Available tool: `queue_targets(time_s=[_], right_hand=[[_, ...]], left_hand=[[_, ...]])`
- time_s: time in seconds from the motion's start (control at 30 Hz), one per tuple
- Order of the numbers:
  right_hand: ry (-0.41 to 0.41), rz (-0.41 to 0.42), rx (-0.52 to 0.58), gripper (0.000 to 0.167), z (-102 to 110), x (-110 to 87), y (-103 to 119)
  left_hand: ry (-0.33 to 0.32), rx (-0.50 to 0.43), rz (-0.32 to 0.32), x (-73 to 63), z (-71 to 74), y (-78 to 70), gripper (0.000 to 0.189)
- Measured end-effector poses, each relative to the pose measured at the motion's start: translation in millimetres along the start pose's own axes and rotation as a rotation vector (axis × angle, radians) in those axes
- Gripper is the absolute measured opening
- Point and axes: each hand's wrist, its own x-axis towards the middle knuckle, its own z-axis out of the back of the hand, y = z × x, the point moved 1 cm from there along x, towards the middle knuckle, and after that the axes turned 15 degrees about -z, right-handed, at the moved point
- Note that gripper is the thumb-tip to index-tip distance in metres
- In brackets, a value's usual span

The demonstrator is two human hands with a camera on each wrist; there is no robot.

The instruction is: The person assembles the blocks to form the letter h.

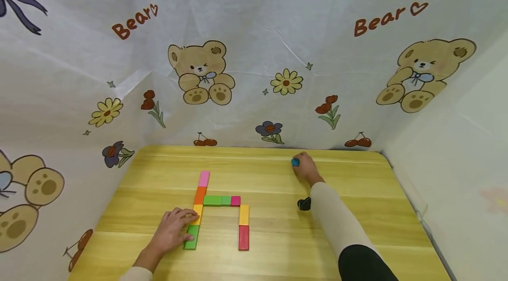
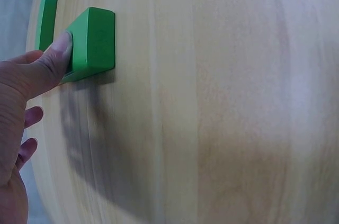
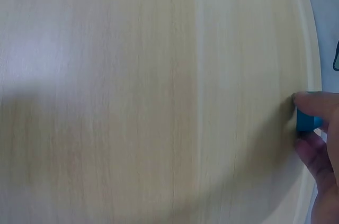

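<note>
My left hand (image 1: 171,231) rests at the lower part of a column of flat blocks. Its fingers touch a yellow block (image 1: 198,213), and its thumb lies against a green block (image 1: 192,242); the left wrist view shows the thumb on that green block (image 2: 95,41) up close. Above them the column continues with an orange block (image 1: 200,194) and a pink block (image 1: 204,178). Near the table's far edge, my right hand (image 1: 307,168) pinches a small blue block (image 1: 295,162) between thumb and fingers, also seen in the right wrist view as a blue block (image 3: 305,121).
From the column, a longer green block (image 1: 212,200), a short green block (image 1: 226,200) and a magenta block (image 1: 236,201) run right. A second yellow block (image 1: 244,215) and a red block (image 1: 244,237) stretch toward me. Bear-printed cloth (image 1: 246,113) rises behind the wooden table (image 1: 274,237).
</note>
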Motion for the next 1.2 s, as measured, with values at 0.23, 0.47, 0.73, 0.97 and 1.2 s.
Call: queue_targets(time_s=[0.23,0.47,0.73,0.97,1.2], right_hand=[[0.046,-0.005,-0.007,0.037,3,-2.5,-1],[0.082,0.016,-0.004,0.039,7,-9.4,-2],[0.113,0.071,-0.034,0.045,6,-16.7,-1],[0.101,0.120,-0.040,0.039,0,-32.7,2],[0.090,0.131,0.014,0.036,-9,-50.8,10]], left_hand=[[0.004,-0.014,0.008,1.5,1.2,-2.0,0.058],[0.012,-0.019,0.024,1.7,3.3,-4.8,0.057],[0.006,-0.013,0.016,1.0,2.9,-5.1,0.057],[0.024,-0.014,0.036,-0.2,2.5,-7.0,0.058],[0.015,-0.014,0.025,1.1,3.4,-7.7,0.059]])
